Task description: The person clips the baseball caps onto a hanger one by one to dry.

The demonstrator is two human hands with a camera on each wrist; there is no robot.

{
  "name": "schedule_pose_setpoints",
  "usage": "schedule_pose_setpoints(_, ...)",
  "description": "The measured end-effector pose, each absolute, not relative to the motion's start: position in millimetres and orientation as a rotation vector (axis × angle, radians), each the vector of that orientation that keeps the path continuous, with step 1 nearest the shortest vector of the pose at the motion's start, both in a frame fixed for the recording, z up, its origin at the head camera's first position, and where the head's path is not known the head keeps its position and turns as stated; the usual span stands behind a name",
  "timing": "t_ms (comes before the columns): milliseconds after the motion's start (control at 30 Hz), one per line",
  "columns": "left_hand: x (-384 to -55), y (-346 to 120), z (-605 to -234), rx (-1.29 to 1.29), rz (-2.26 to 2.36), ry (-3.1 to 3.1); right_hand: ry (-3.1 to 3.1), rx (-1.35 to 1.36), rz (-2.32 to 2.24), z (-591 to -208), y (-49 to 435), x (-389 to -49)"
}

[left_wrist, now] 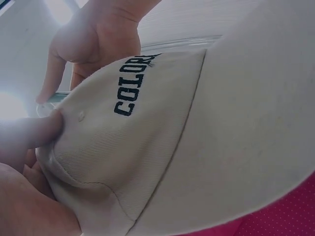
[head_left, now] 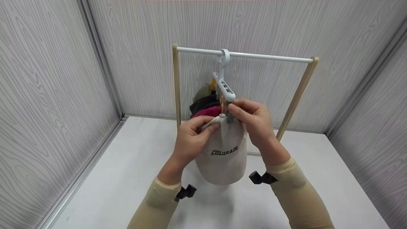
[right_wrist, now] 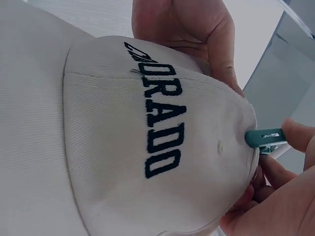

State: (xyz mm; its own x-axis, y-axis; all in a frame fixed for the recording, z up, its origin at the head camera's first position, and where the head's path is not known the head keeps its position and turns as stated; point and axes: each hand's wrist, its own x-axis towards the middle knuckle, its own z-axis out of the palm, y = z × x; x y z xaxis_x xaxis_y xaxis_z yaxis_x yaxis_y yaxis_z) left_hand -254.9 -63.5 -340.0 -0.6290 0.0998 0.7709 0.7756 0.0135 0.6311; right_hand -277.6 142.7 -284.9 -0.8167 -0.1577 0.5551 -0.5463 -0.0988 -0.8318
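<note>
A cream baseball cap (head_left: pixel 221 170) with COLORADO lettering hangs brim down in front of the rack. My left hand (head_left: pixel 189 140) pinches its crown between thumb and fingers, left of the top button. On the other side, my right hand (head_left: pixel 258 121) pinches the handles of a dark green clothespin (right_wrist: pixel 266 137). The clip's tip lies over the crown's fabric in the right wrist view. Above it is the front end of a pale clip hanger (head_left: pixel 225 87), hooked on the rail. The inner side of the cap is hidden.
Behind the cream cap hang a magenta cap (head_left: pixel 206 112), a black cap (head_left: pixel 205 103) and an olive cap (head_left: pixel 202 93), partly covered. The rack has a white rail (head_left: pixel 267 56) and wooden posts (head_left: pixel 297 98). It stands on a white table (head_left: pixel 143 143) between patterned walls.
</note>
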Motion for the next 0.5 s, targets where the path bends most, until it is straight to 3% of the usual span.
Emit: schedule_pose_setpoints(500, -255.7, -68.6, -346.6, -0.861, -1.551, -1.868, -1.893, 0.821, 2.03, -295.1, 147.8, -280.0)
